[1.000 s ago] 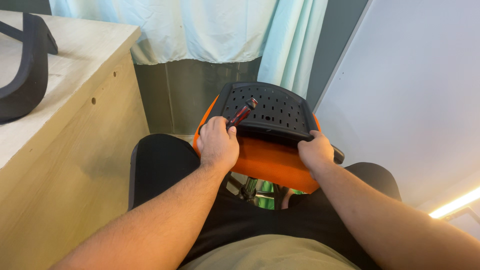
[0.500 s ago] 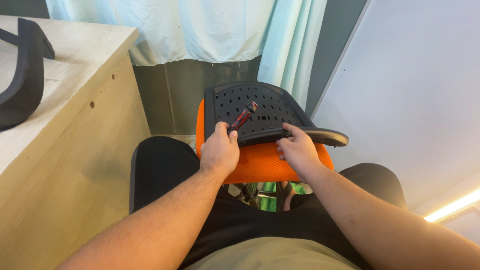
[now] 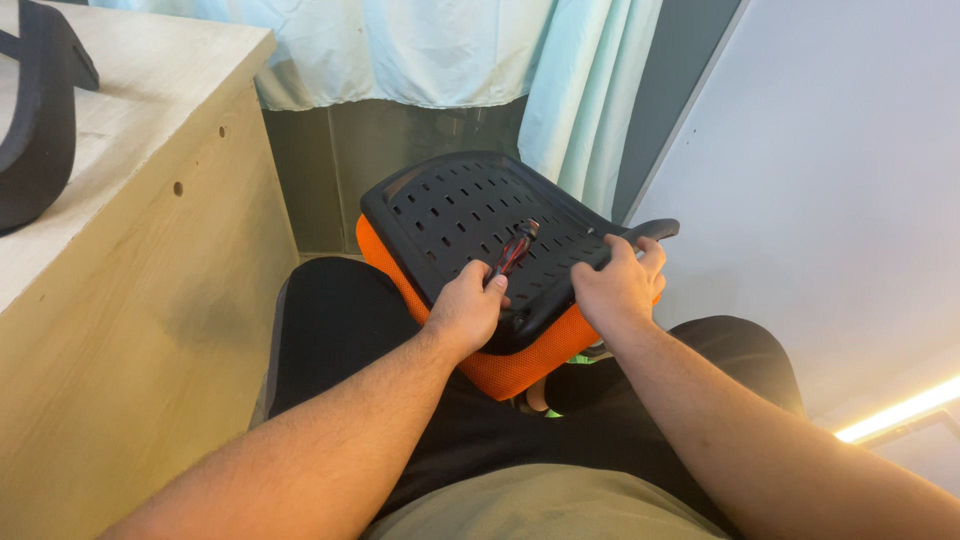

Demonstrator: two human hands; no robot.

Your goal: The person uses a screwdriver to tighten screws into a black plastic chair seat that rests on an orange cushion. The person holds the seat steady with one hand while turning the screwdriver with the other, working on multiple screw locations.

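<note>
Seated beside the pale wooden desk [image 3: 120,260], the person rests a perforated black plastic seat pan [image 3: 470,215] with orange mesh cushion [image 3: 520,365] on their lap, left hand [image 3: 462,312] wrapped around a slim red-black screwdriver [image 3: 512,250], right hand [image 3: 615,288] curled over the pan's edge.

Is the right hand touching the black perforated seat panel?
Touching. The head view shows the right hand lying on the black perforated panel, fingers curled over its right edge, no gap visible.
</note>
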